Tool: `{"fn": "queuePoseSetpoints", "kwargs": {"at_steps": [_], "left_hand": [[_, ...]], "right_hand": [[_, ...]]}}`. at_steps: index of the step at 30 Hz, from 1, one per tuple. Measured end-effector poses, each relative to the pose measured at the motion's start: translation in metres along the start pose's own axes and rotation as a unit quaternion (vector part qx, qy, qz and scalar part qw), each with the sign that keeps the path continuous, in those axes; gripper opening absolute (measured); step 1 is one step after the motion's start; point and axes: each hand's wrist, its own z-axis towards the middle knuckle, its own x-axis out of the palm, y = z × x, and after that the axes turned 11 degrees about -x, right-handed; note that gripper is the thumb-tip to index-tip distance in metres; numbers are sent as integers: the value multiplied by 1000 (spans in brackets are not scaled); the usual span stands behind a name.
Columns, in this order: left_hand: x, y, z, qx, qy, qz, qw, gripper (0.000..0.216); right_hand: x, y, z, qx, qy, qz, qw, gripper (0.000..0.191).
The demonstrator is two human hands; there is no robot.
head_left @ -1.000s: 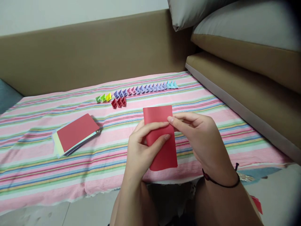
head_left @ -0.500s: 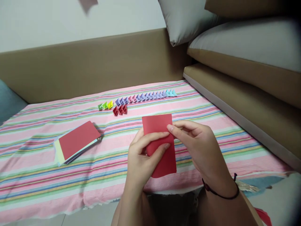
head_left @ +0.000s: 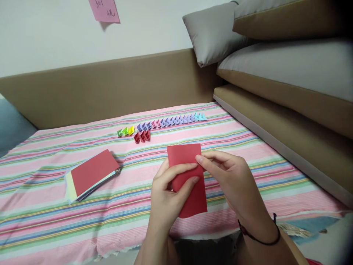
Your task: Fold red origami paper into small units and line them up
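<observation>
A red sheet of paper, seemingly folded into an upright rectangle, is held between my two hands above the striped cloth. My left hand grips it from the left, with thumb and index finger across its front and the other fingers behind. My right hand pinches its right edge between thumb and fingers; a dark cord bracelet circles that wrist. Beyond the paper stand small folded paper boats: dark red ones, green and yellow ones, and a long row in purple, pink and light blue.
A stack of coloured paper with a red sheet on top lies at left on the striped cloth. A brown backrest runs behind. Large cushions pile up at right. A pink note is on the wall.
The camera view has tilted up, so everything sits lower and the pink note shows more. Both hands keep nearly the same hold on the red paper.
</observation>
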Motion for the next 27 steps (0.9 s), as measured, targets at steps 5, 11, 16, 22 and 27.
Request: {"fn": "queuePoseSetpoints", "kwargs": {"at_steps": [5, 11, 16, 22, 27], "left_hand": [[1, -1, 0, 2, -6, -1, 1000, 23], [1, 0, 1, 3, -11, 2, 1000, 24], [1, -1, 1, 1, -13, -5, 1000, 23], [7, -5, -1, -57, -58, -131, 988, 45], [6, -7, 2, -152, -62, -226, 960, 77]], "right_hand": [[2, 0, 0, -5, 0, -1, 1000, 13], [4, 1, -1, -19, -15, -29, 999, 12], [4, -1, -1, -27, -14, -28, 999, 12], [1, -2, 0, -35, 27, -29, 999, 12], [0, -3, 0, -57, 114, -45, 991, 14]]}}
